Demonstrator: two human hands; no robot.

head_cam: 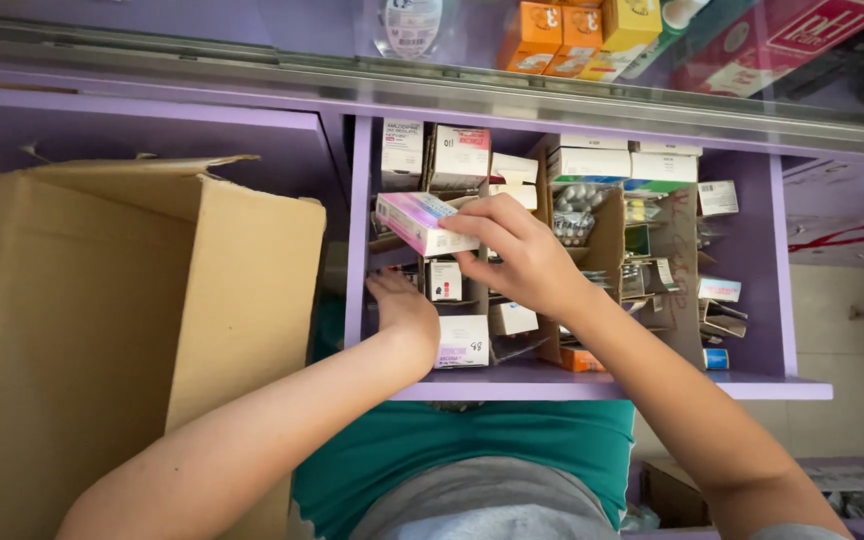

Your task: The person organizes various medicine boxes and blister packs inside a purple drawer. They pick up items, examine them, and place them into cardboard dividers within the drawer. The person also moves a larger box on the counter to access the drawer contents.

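Purple drawer (772, 250): packed with small cartons; pink box (417, 222) gripped by right hand (522, 260); left hand (402, 305) laid flat, holding nothing; cardboard box (102, 330) crowding left edge

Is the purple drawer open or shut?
Open. The drawer is pulled out below the counter, its small boxes seen from above. The right hand holds a pink box over it; the left hand reaches inside.

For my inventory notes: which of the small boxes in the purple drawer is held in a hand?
The pink-and-blue box, gripped by the right hand above the others.
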